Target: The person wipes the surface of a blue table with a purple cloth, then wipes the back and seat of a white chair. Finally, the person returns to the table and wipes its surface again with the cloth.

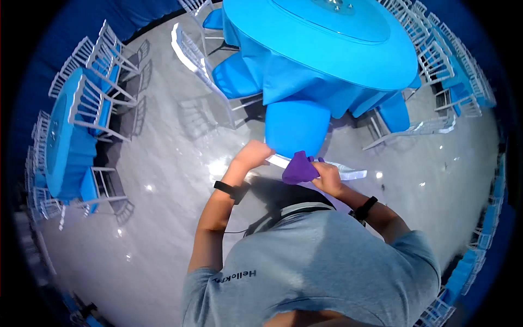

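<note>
I have a round surface [327,60] ahead, draped in bright blue, its edges falling in folds. Just on my side of it stands a white chair [297,125] with a smooth blue seat and a glossy back rail [353,175] catching the light. Against that rail sits a purple cloth [301,170], matte, soft and bunched, held in my right hand [328,179]. My left hand [254,155] curls narrowly over the rail's left end. Each wrist wears a dark band [224,188]
</note>
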The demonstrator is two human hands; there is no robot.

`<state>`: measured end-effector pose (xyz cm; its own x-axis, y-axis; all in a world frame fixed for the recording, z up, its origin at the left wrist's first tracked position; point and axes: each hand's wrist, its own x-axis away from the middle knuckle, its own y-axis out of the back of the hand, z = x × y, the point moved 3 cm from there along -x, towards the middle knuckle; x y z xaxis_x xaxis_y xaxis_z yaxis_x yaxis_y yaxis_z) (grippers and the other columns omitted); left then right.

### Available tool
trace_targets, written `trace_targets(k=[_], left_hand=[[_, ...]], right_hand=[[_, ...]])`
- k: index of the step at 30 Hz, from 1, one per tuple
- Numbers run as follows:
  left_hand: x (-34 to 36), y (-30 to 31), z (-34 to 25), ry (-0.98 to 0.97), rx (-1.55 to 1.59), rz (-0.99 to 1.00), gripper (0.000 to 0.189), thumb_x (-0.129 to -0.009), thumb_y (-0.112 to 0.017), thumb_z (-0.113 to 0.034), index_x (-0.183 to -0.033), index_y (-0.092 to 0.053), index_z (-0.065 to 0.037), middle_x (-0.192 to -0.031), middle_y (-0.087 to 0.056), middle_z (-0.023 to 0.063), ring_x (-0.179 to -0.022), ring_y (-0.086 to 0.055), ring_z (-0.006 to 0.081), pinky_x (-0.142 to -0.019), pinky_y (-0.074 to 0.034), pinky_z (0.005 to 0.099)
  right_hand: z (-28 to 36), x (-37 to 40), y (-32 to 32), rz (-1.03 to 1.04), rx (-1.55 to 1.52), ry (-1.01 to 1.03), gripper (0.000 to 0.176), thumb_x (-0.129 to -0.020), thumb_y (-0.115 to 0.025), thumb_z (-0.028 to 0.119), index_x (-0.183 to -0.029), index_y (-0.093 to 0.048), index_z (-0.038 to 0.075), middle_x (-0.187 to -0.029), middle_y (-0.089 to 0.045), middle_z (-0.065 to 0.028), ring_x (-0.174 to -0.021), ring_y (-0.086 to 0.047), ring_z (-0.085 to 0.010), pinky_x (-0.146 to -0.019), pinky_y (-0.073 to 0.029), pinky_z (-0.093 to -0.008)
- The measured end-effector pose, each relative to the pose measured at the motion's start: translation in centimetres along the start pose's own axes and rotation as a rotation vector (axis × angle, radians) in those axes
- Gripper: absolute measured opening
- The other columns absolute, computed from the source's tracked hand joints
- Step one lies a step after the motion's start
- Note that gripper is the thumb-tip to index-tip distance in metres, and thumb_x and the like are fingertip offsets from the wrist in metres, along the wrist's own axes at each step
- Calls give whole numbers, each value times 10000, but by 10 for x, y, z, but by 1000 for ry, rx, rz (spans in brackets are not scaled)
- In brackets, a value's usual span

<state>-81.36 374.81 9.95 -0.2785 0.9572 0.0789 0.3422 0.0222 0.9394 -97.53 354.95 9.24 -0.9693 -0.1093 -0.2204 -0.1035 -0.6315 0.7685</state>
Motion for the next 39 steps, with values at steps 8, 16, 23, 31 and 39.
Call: trace_targets(k=[8,16,23,31,39], left_hand=[[37,34,122,-39,-84,106,136,-640,-706,-140,-743,-629,-99,-714,-622,112,-744,-616,303,-651,-479,414],[46,72,226,-271,-155,184,153,-645,-698,-152,-773,-644,-88,-738,-624,136,-734,-619,320,-665,-487,428],[99,156,322,-309,180,-194,240,-743,-645,-190,-939,-626,-53,-922,-626,132,-918,-576,301,-826,-436,403],[149,187,414,-237,124,-191,361,-779,-608,-173,-1123,-558,-73,-1206,-526,115,-1108,-479,305,-940,-379,392],[104,211,496,-275,201,-336,456,-742,-645,-155,-1176,-521,-86,-1271,-467,109,-1200,-390,309,-999,-307,437]], right_hand=[[77,-85,-82,-56,102,-204,447,-601,-634,71,-1030,-523,13,-839,-589,-170,-794,-588,-330,-684,-472,-406],[130,-167,-146,-194,159,-413,426,-633,-667,91,-1025,-511,31,-863,-594,-158,-804,-586,-340,-692,-470,-419],[153,-232,-173,-226,42,-752,384,-727,-544,121,-1110,-538,95,-873,-618,-193,-813,-596,-354,-686,-469,-422],[109,-368,-208,-642,-250,-669,341,-845,-424,135,-1156,-510,26,-976,-613,-213,-895,-598,-348,-785,-458,-370],[96,-503,-200,-669,52,-574,409,-798,-487,195,-1170,-513,27,-1094,-577,-203,-990,-560,-345,-864,-433,-377]])
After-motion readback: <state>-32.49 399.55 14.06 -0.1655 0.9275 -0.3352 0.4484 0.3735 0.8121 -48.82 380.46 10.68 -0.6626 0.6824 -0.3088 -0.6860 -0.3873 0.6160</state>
